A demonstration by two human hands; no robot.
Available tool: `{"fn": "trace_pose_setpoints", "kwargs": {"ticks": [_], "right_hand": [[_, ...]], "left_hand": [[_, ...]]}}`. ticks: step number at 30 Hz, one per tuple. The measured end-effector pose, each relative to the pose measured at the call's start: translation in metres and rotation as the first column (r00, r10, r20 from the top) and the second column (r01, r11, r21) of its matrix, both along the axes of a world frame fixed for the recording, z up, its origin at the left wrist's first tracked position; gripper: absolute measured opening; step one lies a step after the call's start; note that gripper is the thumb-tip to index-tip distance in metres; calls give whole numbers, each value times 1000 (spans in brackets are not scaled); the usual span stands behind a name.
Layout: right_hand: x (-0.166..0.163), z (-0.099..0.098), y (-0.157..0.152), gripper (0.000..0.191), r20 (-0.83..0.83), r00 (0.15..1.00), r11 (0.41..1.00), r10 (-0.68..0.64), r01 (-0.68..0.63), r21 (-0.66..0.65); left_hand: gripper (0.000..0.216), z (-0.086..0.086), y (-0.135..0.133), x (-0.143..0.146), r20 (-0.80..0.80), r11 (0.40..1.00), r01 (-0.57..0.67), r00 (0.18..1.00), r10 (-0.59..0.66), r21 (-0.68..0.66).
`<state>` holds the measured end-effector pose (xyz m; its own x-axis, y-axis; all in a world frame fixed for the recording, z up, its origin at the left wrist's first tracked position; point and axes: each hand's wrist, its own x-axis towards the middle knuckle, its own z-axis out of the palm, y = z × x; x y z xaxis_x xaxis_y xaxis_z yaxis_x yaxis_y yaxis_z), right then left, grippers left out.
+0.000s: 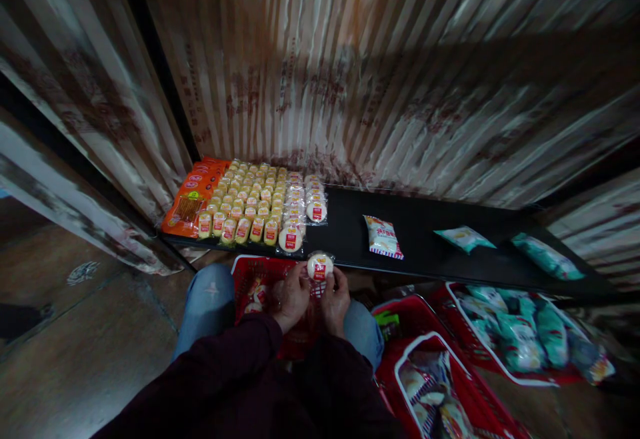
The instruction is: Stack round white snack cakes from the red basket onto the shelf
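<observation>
Holding a round wrapped cake (pixel 320 266) between them, the person's left hand (pixel 293 296) and right hand (pixel 336 299) pinch its lower edge from either side. This seemingly keeps the label turned up, like those in the rows of cakes (pixel 260 206) on the black shelf (pixel 425 239). The cake sits just before the shelf's front edge, above a red basket (pixel 249 278). It is pale, in clear film, with a red-and-white label.
</observation>
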<state>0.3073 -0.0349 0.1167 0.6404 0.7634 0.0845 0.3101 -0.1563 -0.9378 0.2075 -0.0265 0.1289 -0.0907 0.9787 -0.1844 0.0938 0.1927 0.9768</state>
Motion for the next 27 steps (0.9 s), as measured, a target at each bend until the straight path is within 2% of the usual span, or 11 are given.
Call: {"fn": "trace_pose_setpoints", "kwargs": {"ticks": [5, 9, 17, 27], "right_hand": [[11, 7, 15, 54, 0, 1000, 999, 31, -31, -23], [17, 9, 28, 56, 27, 997, 997, 71, -70, -13], [22, 11, 48, 56, 74, 994, 997, 77, -75, -30], [33, 9, 71, 62, 107, 985, 989, 135, -127, -71]], "left_hand": [[41, 18, 13, 6, -137, 992, 56, 990, -41, 111], [41, 28, 24, 11, -235, 992, 56, 972, -28, 114], [49, 30, 40, 20, -274, 994, 24, 962, 6, 105], [47, 35, 52, 26, -340, 992, 48, 940, -5, 119]]}}
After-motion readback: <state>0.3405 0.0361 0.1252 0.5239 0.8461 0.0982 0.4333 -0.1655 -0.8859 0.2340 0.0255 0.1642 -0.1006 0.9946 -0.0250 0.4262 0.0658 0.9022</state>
